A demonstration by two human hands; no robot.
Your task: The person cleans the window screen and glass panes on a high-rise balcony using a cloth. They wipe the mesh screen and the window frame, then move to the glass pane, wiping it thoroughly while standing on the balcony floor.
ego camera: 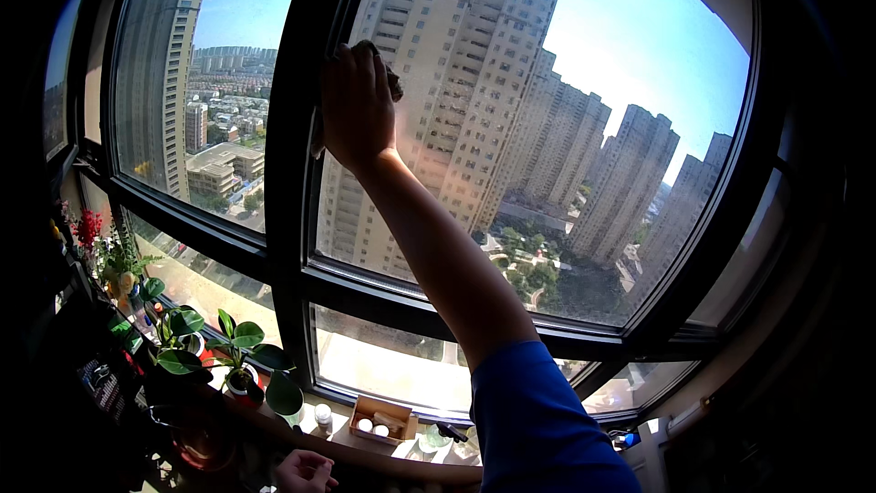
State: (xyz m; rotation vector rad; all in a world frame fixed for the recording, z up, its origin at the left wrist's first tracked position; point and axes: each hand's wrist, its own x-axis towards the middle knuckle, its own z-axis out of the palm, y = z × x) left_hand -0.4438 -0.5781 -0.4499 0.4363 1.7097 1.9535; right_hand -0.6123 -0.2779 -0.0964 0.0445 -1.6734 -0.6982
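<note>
My right hand (359, 106) is raised against the left edge of a large window pane (602, 219), beside the dark upright frame (293, 123). It presses a dark crumpled cloth (395, 84) there, most of it hidden under the fingers. My right arm, in a blue sleeve, stretches across the glass. Low at the bottom edge, my left hand (304, 471) has its fingers curled, with nothing visible in them. It is close to the window sill (438, 471) and partly cut off by the picture's edge.
Potted plants (243, 376) with broad leaves stand at the left of the sill. Along it are a small white bottle (323, 415), an open cardboard box (404, 424) holding white round items, and a dark object (452, 432) by a glass dish (433, 439). Red flowers (87, 227) rise farther left.
</note>
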